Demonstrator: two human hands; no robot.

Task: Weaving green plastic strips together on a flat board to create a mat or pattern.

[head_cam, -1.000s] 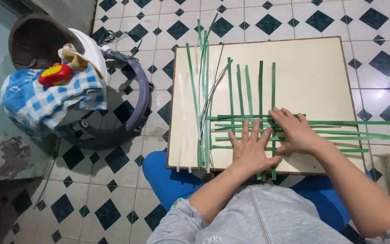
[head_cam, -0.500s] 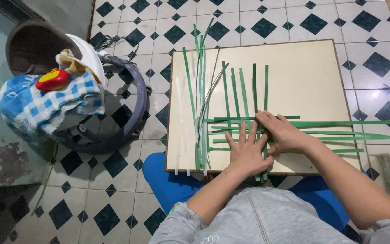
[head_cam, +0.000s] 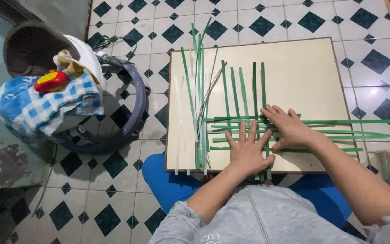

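A cream square board (head_cam: 303, 72) lies on the tiled floor in front of me. Several green strips (head_cam: 240, 90) run up and down on it, crossed by horizontal green strips (head_cam: 348, 129), forming a loose weave. My left hand (head_cam: 247, 151) lies flat, fingers spread, on the woven part near the board's front edge. My right hand (head_cam: 285, 126) rests just right of it, fingers pressing the crossing strips. A loose bundle of green and pale strips (head_cam: 199, 99) lies along the board's left side.
At the left stands a baby walker (head_cam: 113, 113) with a blue checked cloth (head_cam: 41, 110), a red toy (head_cam: 50, 80) and a stuffed toy. Black-and-white tiles (head_cam: 127, 190) surround the board. My blue-clad legs (head_cam: 168, 185) sit under its front edge.
My right hand slid left along the horizontal strips toward the left hand. The left hand stayed pressed flat on the weave. The view shifted slightly.
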